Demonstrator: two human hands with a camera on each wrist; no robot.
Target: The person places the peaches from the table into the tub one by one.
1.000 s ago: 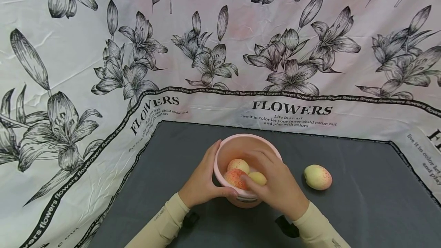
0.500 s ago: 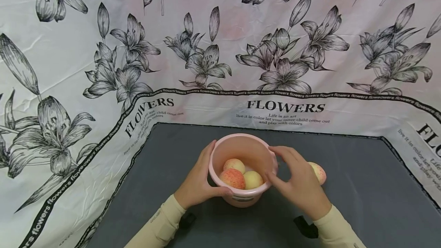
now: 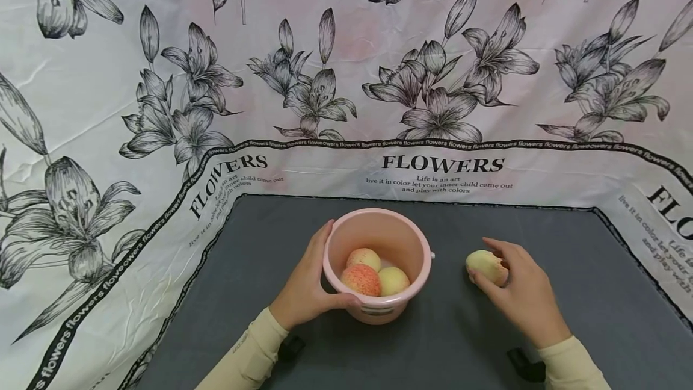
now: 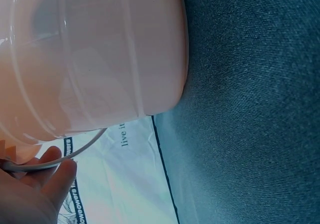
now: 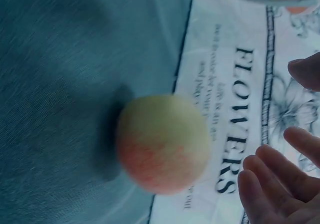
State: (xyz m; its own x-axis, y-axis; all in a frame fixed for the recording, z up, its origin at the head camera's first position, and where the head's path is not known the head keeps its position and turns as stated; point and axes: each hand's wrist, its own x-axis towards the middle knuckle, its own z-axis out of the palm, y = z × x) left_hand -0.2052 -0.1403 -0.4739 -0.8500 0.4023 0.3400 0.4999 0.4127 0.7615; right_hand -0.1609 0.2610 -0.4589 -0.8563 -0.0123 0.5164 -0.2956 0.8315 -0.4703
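Note:
My left hand (image 3: pixel 303 287) grips the rim of a pink bucket (image 3: pixel 377 315) on its left side, thumb over the front edge. Inside the bucket sit a red-speckled peach (image 3: pixel 361 280), a yellow peach (image 3: pixel 393 281) and a paler peach (image 3: pixel 364 257) behind them. The left wrist view shows the bucket's wall (image 4: pixel 100 48), its thin handle (image 4: pixel 85 146) and my fingers by that handle. To the right, my right hand (image 3: pixel 522 294) is spread around a yellow-and-red peach (image 3: pixel 483 265) on the table. In the right wrist view, a gap shows between that peach (image 5: pixel 165 144) and my fingers.
A dark grey cloth (image 3: pixel 444 348) covers the table surface. Around it runs a white border printed with "FLOWERS" (image 3: pixel 443 164), and a floral sheet (image 3: pixel 346 47) rises behind. Grey table lies between the bucket and the loose peach.
My right hand has come out of the bucket, passed its right rim, and moved right to the loose peach. My left hand stays at the bucket; the view has shifted slightly.

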